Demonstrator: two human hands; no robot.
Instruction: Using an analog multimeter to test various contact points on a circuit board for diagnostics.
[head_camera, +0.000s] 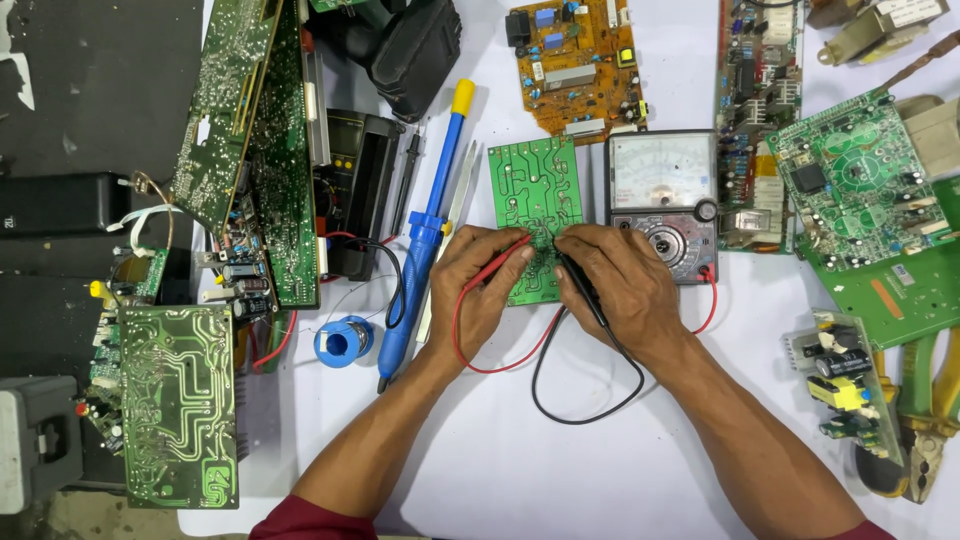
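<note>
Around the small green board (535, 215) I see bare tabletop (560, 470) only toward me, while the analog meter (663, 200) blocks its right, the blue soldering iron (425, 240) its left, and an orange board (578, 65) beyond.

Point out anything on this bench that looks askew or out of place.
Two large green circuit boards at upper left lean tilted against each other instead of lying flat. Otherwise nothing stands out: the left hand and right hand hold probes on the small green board.
</note>
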